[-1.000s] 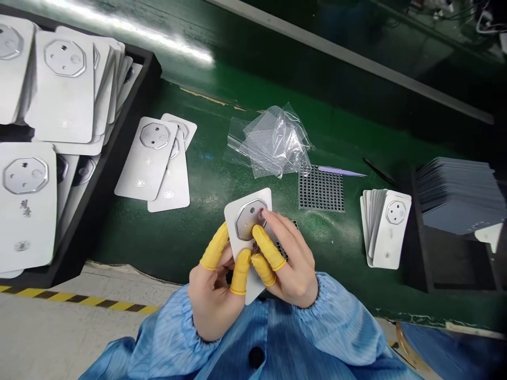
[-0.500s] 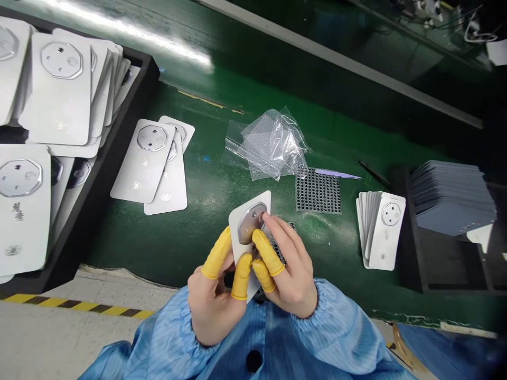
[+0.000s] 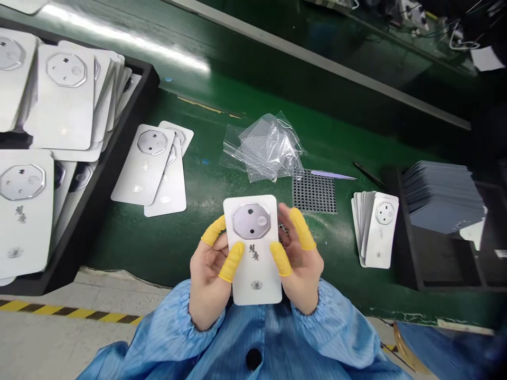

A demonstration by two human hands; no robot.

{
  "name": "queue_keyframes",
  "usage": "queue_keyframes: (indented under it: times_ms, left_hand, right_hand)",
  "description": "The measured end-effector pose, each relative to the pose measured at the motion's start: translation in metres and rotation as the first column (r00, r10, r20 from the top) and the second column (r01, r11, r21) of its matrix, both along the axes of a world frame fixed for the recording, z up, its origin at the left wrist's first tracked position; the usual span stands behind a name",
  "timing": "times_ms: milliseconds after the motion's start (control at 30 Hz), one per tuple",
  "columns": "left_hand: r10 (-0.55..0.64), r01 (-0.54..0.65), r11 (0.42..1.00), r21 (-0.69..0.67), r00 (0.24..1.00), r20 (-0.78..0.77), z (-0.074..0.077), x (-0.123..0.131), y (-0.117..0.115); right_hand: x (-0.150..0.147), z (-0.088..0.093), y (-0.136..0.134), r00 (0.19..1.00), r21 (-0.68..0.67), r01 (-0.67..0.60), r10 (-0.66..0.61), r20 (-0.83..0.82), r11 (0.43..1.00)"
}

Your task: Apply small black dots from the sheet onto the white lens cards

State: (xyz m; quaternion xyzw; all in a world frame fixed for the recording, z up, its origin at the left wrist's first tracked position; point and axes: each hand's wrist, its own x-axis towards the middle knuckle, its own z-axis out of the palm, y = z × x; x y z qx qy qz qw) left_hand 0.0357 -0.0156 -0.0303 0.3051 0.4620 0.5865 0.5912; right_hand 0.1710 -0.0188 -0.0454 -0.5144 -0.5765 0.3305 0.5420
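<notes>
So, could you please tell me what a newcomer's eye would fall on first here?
Probably the white card in the lower middle, held in the left hand with the right hand at its edge, and the yellow finger covers on both hands. Next might come the clear plastic on the green table beyond, then the black tray at far left, piled with similar cards.

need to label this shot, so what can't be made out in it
All in the head view:
1. Back of the held panel: turned away from the camera.
2. Some fingertips of the left hand: hidden behind that panel.
3. Dotted sheet beyond the right hand: mostly covered by hand and panel.
4. Black tray at left: cut off by the picture's edge.
5. Print on the stack at right: too small to read.
</notes>
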Motion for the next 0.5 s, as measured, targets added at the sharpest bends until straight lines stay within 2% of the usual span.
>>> queue_keyframes:
  times_ms: [67,133,300,500]
  left_hand:
    - [-0.03,0.029,0.999,0.024,0.999,0.014,0.001,-0.001,0.003]
    - [-0.061,0.061,0.998,0.016,0.998,-0.035,0.003,-0.001,0.005]
    - [-0.03,0.026,0.999,-0.019,0.973,-0.229,0.009,-0.002,0.008]
    - [-0.119,0.132,0.991,0.039,0.965,-0.232,0.007,-0.01,0.01]
  right_hand:
    - [-0.004,0.001,0.001,0.995,-0.06,-0.015,0.008,-0.103,0.998]
    - [-0.006,0.002,0.0,0.99,-0.076,-0.016,0.005,-0.143,0.997]
    - [-0.007,0.003,-0.009,0.998,-0.076,0.04,-0.044,-0.053,0.996]
    - [-0.007,-0.001,-0.016,0.998,-0.036,0.035,-0.037,-0.044,0.999]
